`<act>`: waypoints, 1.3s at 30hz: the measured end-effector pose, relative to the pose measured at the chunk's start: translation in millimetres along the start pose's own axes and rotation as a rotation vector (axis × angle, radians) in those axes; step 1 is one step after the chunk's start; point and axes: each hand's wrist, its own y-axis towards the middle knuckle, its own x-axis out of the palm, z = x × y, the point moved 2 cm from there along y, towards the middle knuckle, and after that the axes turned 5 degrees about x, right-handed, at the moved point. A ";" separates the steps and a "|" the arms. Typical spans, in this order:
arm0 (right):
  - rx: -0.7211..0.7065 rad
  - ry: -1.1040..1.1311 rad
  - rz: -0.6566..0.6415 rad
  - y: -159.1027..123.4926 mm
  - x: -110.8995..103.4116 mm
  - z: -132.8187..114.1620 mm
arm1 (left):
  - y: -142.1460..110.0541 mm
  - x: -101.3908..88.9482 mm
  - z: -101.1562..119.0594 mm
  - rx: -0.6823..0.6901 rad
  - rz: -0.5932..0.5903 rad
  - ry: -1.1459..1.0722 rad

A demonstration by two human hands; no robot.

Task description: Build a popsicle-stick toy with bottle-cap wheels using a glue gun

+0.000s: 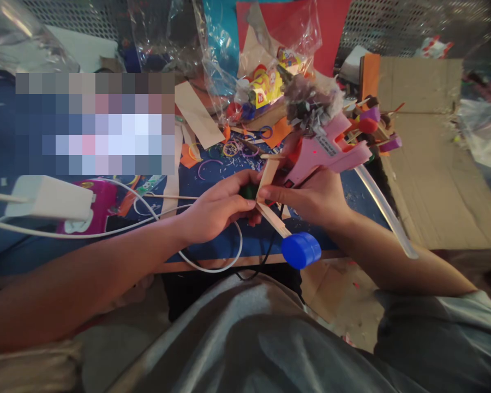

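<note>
My left hand [216,206] is closed, pinching flat wooden craft sticks [269,173] where they meet at an angle. A dark green round thing [249,191] shows partly between its fingers. One stick slants down toward me, with a blue bottle cap [301,250] at its end. My right hand [319,197] is closed around a pink hot glue gun [321,153], and its thumb presses against the upright stick. A clear glue stick [387,213] extends from the gun over my right forearm. My right fingers are mostly hidden behind the gun and sticks.
A white charger [51,203] with a looping white cable [213,269] lies at left. Cardboard [442,180] covers the right side. Paper strips [198,114], plastic bags [221,71] and coloured scraps [233,148] clutter the blue table [213,251]. A blurred patch hides the upper left.
</note>
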 end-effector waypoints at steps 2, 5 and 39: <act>0.006 0.057 0.021 0.3 0.3 0.1 | 0.6 2.3 3.9 0.008 0.010 -0.039; 0.001 0.117 0.041 0.2 0.9 1.5 | -0.1 5.6 8.4 0.040 0.025 -0.073; 0.070 0.211 -0.071 -1.2 -2.5 24.0 | 0.7 -1.6 -3.4 0.119 0.104 0.011</act>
